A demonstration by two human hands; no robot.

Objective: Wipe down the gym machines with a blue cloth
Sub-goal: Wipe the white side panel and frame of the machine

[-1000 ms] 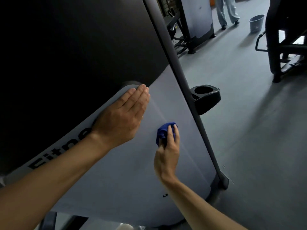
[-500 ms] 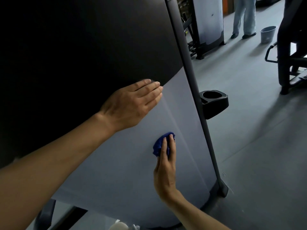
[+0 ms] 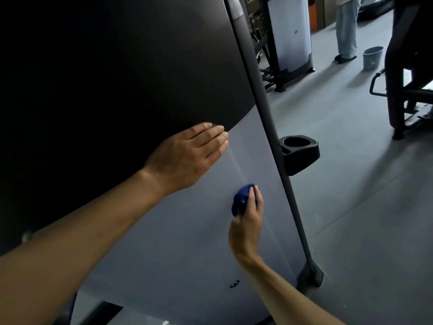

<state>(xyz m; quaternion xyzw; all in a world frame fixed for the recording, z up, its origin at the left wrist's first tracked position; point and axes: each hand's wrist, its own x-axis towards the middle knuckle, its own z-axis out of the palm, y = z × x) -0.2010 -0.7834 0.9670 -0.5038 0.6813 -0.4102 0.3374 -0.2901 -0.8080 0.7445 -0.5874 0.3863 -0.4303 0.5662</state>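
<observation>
A gym machine's tall side panel (image 3: 178, 249) fills the left and middle, dark on top and pale grey below. My left hand (image 3: 189, 156) lies flat on it with straight fingers, right at the line between dark and grey. Lower and to the right, my right hand (image 3: 246, 224) grips a bunched blue cloth (image 3: 241, 199) and presses it against the grey part of the panel, close to the dark frame post (image 3: 269, 127).
A black cup holder (image 3: 300, 153) juts out from the post's right side. The post's foot (image 3: 312, 275) meets the grey floor. Farther back stand another machine (image 3: 290, 36), a person's legs (image 3: 345, 31), a grey bucket (image 3: 372, 57) and a dark machine (image 3: 407, 73) at right.
My right hand with the cloth has slid down the grey panel and back up a little. My left hand has shifted up to the dark edge. The view has tilted upward.
</observation>
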